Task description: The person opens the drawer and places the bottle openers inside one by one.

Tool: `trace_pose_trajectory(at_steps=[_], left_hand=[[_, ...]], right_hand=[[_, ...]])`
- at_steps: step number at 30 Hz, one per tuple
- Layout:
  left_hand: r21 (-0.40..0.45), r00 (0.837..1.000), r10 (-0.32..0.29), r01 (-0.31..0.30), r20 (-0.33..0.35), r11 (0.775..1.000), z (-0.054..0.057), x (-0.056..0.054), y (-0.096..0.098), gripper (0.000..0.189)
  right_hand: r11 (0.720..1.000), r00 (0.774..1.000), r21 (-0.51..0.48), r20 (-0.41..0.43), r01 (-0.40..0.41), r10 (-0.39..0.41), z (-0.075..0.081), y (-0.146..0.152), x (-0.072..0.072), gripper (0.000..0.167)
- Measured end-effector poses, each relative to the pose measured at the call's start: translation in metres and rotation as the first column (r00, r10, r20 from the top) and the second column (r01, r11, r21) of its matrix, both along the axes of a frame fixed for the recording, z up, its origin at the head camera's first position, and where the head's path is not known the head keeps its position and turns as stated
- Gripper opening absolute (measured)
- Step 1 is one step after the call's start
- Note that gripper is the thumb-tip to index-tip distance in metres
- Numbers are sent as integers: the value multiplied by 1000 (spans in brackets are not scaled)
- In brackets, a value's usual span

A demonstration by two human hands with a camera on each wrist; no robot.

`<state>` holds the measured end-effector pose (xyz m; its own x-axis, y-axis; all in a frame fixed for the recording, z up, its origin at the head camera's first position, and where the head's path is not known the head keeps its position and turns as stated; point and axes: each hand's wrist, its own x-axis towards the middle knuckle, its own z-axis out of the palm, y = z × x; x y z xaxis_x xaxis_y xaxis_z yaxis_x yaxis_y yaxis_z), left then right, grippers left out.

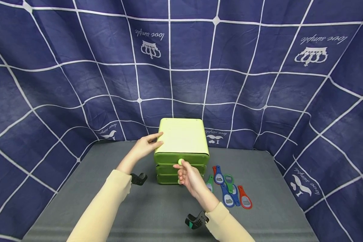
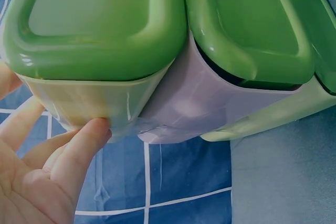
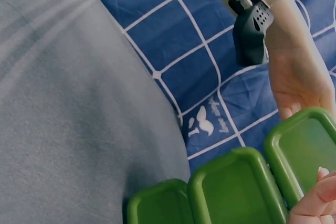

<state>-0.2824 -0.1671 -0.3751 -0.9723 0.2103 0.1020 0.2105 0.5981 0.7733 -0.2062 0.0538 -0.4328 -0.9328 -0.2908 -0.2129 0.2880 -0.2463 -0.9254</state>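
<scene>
Centrally, drawer box (image 1: 184, 134) against hands (image 1: 143, 147) (image 1: 191, 176): left side, front knob (image 1: 180, 161).

One cabinet (image 1: 183, 134), three drawers (image 1: 166, 169), seven bottle openers (image 1: 229, 183), two black wristbands (image 1: 196, 220)

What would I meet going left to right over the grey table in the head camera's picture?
Left hand → box → overlapping blue and green openers → red opener at the right end. The right hand overlaps the box, so it's left out.
</scene>
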Motion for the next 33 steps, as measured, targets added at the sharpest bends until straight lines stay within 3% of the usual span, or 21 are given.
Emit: trace_pose_trajectory(at_steps=[9, 20, 26, 33], left_hand=[[8, 1000, 4, -4, 20, 1000, 1, 0, 1, 54], [16, 999, -2, 1, 41, 1000, 2, 1, 2, 55], [15, 999, 0, 0, 35, 1000, 1, 0, 1, 55], [-5, 1000, -2, 2, 21, 1000, 1, -1, 0, 56]], right_hand=[[1000, 1000, 20, 9, -10, 10, 1, 3, -7, 48], [991, 994, 71, 3, -110, 110, -1, 15, -7, 58], [982, 985, 85, 52, -167, 163, -23, 27, 1, 50], [991, 981, 26, 145, -131, 126, -52, 23, 0, 55]])
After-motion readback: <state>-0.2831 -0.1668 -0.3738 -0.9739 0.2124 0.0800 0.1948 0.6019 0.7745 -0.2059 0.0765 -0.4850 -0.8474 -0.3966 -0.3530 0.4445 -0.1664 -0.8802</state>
